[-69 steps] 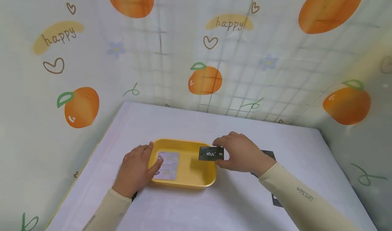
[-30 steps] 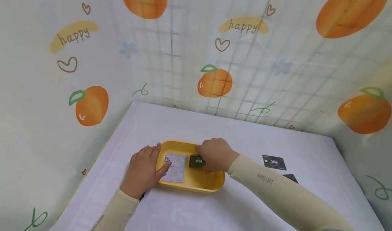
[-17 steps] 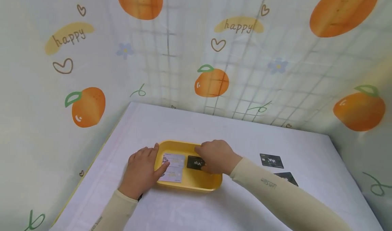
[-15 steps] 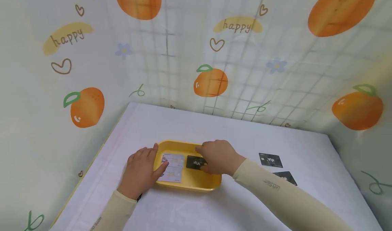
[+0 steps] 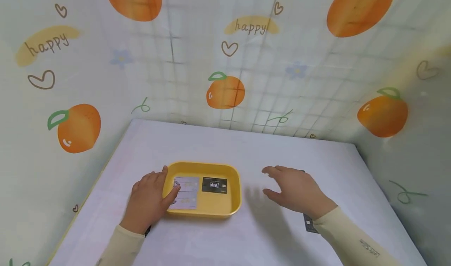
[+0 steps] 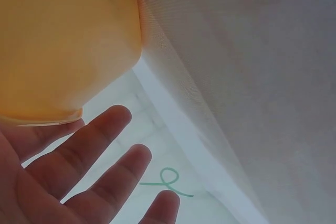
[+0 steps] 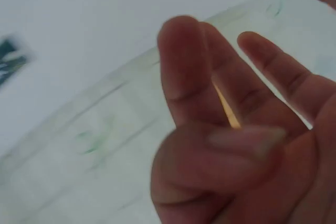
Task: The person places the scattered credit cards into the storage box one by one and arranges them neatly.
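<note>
My left hand (image 5: 146, 199) rests on the left rim of a yellow tray (image 5: 215, 212), thumb over the inside. Its fingers lie spread and nearly straight beside the tray wall (image 6: 68, 40) in the left wrist view. Inside the tray, a black Vip card (image 5: 214, 185) lies to the right of two pale purple cards (image 5: 190, 183), which are set one above the other. Right of the tray, my right hand (image 5: 296, 189) hovers over the table with thumb and fingers apart, holding nothing. A dark card (image 5: 309, 224) shows partly from under its wrist.
Another dark edge peeks out behind the right hand, and a small dark piece (image 5: 147, 230) shows by the left wrist. The white table (image 5: 218, 242) meets a wall sheet (image 5: 190, 85) printed with oranges at the back and sides.
My right hand has let go of the black Vip card, leaving it flat in the tray, and has moved right to above the other dark cards. The left hand stays at the rim.
</note>
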`<state>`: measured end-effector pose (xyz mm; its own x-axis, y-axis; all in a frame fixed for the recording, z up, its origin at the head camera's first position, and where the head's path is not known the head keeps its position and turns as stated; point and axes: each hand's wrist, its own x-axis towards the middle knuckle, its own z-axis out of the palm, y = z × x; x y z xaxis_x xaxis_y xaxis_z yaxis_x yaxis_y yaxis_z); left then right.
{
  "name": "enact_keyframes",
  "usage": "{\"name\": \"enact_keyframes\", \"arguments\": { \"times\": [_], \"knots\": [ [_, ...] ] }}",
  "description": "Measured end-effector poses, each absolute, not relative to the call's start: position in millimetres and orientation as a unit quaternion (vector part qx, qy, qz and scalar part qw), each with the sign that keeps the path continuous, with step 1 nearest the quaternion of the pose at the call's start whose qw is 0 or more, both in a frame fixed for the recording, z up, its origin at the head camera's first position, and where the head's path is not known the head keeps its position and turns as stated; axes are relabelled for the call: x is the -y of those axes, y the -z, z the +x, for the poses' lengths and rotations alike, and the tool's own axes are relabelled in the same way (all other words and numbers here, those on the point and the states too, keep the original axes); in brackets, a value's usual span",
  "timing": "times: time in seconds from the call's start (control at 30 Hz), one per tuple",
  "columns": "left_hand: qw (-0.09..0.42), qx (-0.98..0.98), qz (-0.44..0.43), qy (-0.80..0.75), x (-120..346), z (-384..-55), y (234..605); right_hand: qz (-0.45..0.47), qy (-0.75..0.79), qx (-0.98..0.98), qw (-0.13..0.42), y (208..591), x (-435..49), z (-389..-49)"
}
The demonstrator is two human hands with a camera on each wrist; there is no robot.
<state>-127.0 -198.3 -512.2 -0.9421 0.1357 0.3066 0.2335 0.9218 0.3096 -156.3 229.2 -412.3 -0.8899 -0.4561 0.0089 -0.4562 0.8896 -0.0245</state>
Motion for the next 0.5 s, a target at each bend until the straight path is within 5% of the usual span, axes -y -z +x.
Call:
{"name": "enact_keyframes", "arguments": {
  "times": [0.5],
  "knots": [
    [0.135, 0.969, -0.101, 0.180, 192.6, -119.2, 509.4, 0.050, -0.048, 0.995, -0.075, 457.7, -367.7, -86.8]
  ]
}}
